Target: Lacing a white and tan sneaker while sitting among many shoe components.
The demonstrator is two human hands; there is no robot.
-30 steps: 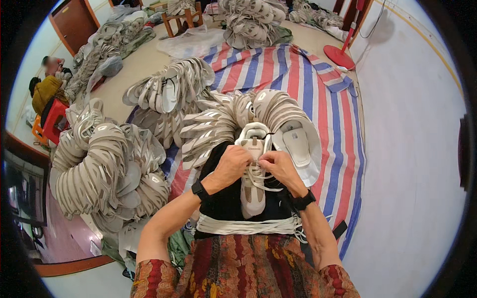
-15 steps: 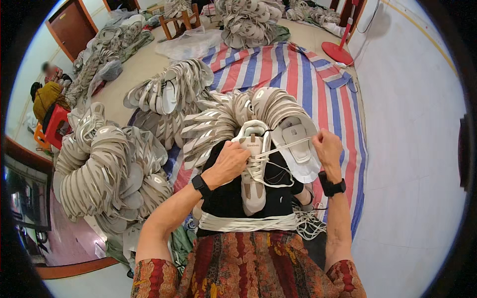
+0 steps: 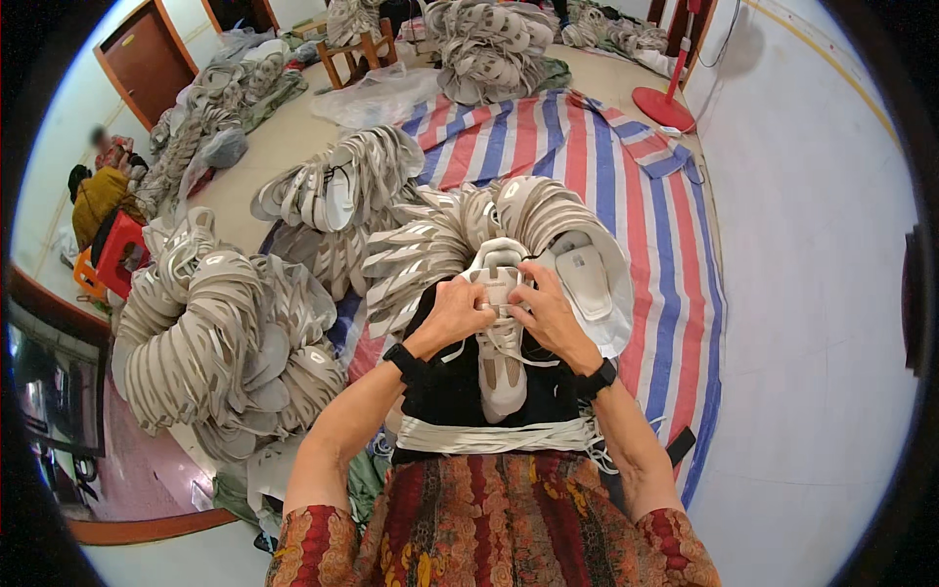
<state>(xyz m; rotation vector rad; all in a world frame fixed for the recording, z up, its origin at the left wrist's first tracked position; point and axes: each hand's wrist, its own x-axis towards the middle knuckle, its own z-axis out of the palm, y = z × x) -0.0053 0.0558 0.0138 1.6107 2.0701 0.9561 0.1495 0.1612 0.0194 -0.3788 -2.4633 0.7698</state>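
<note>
A beige and white sneaker upper [image 3: 503, 377] lies on the black cloth over my lap, toe toward me, its upper part laced with a white shoelace [image 3: 456, 354]. My left hand [image 3: 456, 311] is closed on the left edge of its lace opening, fingers curled. From the right, my right hand [image 3: 550, 311] reaches over the tongue, its thumb and fingers bent in at the eyelets. The lace appears to be pinched there, though the fingers partly hide it. A bundle of white laces [image 3: 494, 436] lies across my waist.
Strung sneaker uppers [image 3: 430, 240] sit just beyond my lap, with a large heap [image 3: 191, 333] at left. A striped tarp [image 3: 646, 293] covers the floor ahead. A red stand base [image 3: 663, 110] stands far right near the white wall [image 3: 812, 293]. Another person [image 3: 103, 201] sits far left.
My right hand has come in from the right, where it held the lace stretched out, to the shoe's eyelets. My left hand stays at the shoe's left side.
</note>
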